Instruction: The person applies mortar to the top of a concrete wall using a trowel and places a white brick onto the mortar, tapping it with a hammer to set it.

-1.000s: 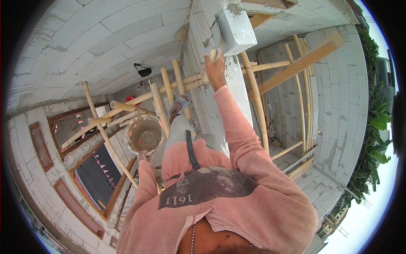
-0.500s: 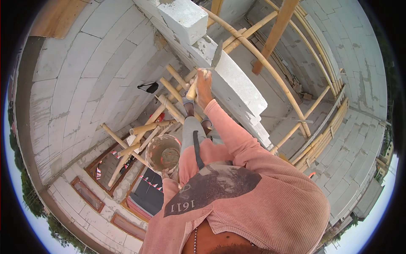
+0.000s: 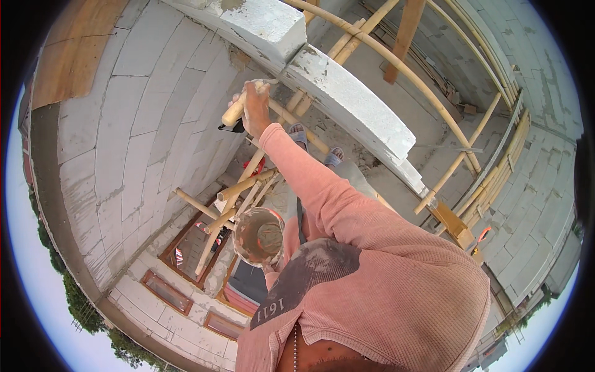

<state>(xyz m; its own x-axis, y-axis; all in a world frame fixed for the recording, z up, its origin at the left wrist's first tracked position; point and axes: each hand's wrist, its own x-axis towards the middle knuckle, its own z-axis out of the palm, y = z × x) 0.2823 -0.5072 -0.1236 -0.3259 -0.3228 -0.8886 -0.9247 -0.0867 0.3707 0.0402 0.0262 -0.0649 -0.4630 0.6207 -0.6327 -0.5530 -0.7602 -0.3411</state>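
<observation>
My right hand [image 3: 255, 108] is closed around the pale wooden handle of a trowel [image 3: 234, 113]. It reaches up to the near face of the light block wall, and the trowel's metal end touches or nearly touches the joint there. A raised white block [image 3: 273, 28] sits on the wall beside a lower, long white block [image 3: 353, 102]. At the lower middle, my left hand [image 3: 271, 266] grips the rim of a bucket [image 3: 246, 224] with grey mortar inside. Most of its fingers are hidden behind the bucket and sleeve.
Bamboo poles [image 3: 403, 62] form scaffolding beyond the wall. More bamboo [image 3: 238, 189] crosses below, near the bucket. My sandalled feet [image 3: 298, 133] stand between walls. A tall block wall [image 3: 155, 111] rises on the left, with wooden frames [image 3: 166, 291] beneath.
My right hand has moved left with the trowel, from above the wall's top to its near face. The view has shifted, and the bucket appears farther right.
</observation>
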